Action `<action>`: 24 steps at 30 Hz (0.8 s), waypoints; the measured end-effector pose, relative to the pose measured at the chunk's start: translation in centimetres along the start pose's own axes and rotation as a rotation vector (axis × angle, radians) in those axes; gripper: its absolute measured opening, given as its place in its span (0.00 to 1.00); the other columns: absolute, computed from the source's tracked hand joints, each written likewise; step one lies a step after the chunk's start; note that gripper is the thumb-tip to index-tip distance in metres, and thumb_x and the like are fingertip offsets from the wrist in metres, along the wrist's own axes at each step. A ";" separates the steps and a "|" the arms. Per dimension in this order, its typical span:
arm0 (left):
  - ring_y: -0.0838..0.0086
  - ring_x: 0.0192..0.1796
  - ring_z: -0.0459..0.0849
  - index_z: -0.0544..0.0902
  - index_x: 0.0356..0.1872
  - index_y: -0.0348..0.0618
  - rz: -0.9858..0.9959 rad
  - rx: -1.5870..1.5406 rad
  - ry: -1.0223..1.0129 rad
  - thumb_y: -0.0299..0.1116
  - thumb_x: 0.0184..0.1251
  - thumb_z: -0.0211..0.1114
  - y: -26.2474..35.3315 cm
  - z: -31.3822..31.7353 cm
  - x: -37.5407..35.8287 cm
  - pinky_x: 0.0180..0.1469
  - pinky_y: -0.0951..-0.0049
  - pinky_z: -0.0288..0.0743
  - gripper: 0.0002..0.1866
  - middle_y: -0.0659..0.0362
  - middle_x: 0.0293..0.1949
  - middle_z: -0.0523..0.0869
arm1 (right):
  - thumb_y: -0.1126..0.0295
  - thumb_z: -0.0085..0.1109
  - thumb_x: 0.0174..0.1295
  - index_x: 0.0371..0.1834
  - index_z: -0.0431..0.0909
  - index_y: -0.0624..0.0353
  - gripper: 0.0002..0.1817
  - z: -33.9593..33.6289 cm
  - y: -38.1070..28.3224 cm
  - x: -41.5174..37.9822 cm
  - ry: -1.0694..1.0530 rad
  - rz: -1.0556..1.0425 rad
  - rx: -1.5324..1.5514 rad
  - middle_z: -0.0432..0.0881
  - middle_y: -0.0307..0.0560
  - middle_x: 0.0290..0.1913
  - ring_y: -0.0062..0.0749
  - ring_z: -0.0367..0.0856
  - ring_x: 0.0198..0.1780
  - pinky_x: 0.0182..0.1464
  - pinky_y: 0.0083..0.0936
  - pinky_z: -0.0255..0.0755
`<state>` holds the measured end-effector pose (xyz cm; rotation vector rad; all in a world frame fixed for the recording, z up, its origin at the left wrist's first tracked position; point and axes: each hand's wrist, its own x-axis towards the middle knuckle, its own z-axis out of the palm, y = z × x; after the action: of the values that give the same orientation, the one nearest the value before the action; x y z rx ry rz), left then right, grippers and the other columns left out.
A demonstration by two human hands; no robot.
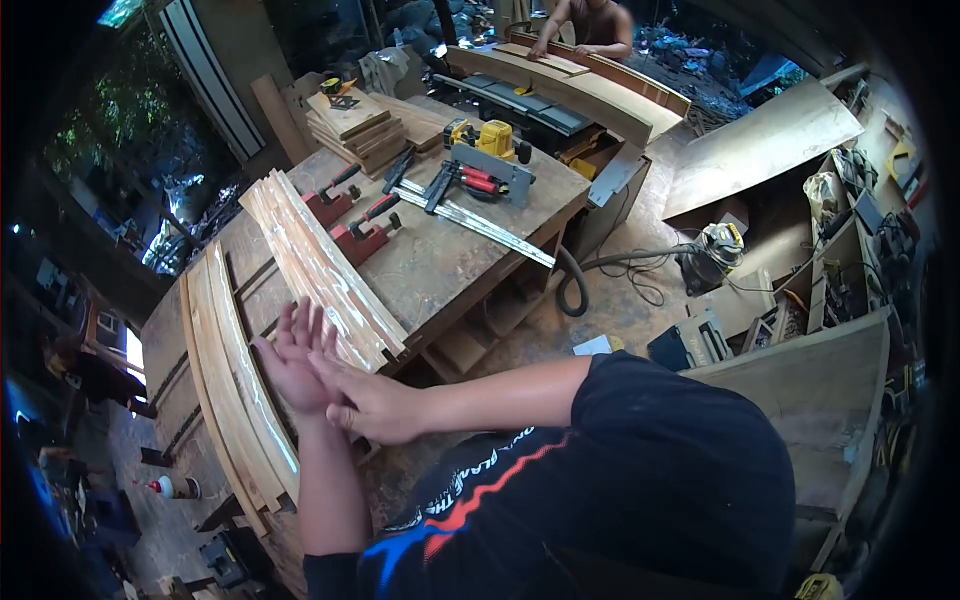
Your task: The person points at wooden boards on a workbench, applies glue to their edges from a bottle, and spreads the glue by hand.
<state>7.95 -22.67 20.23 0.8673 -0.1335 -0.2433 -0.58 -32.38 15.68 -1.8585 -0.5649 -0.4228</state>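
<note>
My left hand [292,365] is raised over the bench, palm showing and fingers spread, holding nothing. Across its wrist and the base of its palm lies my right hand [380,404], its fingers closed against it. Behind them, long wooden strips [315,255] carry wavy white lines that look like glue. More curved strips [235,370] with a similar line lie to the left. Two red clamps [362,240] stand at the edge of the nearer strips.
The workbench [440,270] also holds a yellow power tool [496,140], a long bar clamp [480,225] and stacked boards [355,130]. Another person [600,30] leans over curved panels at the back. A vacuum [712,258] with a hose stands on the floor at right.
</note>
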 end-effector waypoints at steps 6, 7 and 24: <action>0.57 0.86 0.46 0.48 0.84 0.43 0.139 0.047 -0.057 0.68 0.81 0.34 -1.3 -1.9 2.7 0.85 0.57 0.38 0.45 0.51 0.85 0.47 | 0.24 0.32 0.71 0.82 0.26 0.73 0.62 -1.8 -1.3 4.9 -0.049 0.109 0.108 0.33 0.77 0.83 0.66 0.31 0.85 0.84 0.45 0.36; 0.60 0.86 0.42 0.45 0.84 0.42 0.194 0.164 -0.082 0.69 0.80 0.34 -1.9 -0.7 1.3 0.85 0.59 0.38 0.46 0.52 0.86 0.44 | 0.24 0.32 0.71 0.82 0.26 0.73 0.62 -2.3 -1.1 5.9 -0.071 0.132 0.091 0.33 0.77 0.83 0.66 0.31 0.85 0.84 0.46 0.36; 0.61 0.86 0.42 0.43 0.83 0.36 0.206 0.245 -0.022 0.68 0.81 0.33 1.4 -2.3 4.6 0.85 0.59 0.36 0.48 0.49 0.85 0.47 | 0.35 0.43 0.75 0.81 0.18 0.69 0.59 -1.7 -3.1 5.1 -0.135 -0.057 0.129 0.25 0.76 0.83 0.66 0.28 0.85 0.84 0.44 0.37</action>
<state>13.12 -21.38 19.91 1.0865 -0.2753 -0.0436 1.79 -32.14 21.39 -1.7589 -0.7220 -0.2925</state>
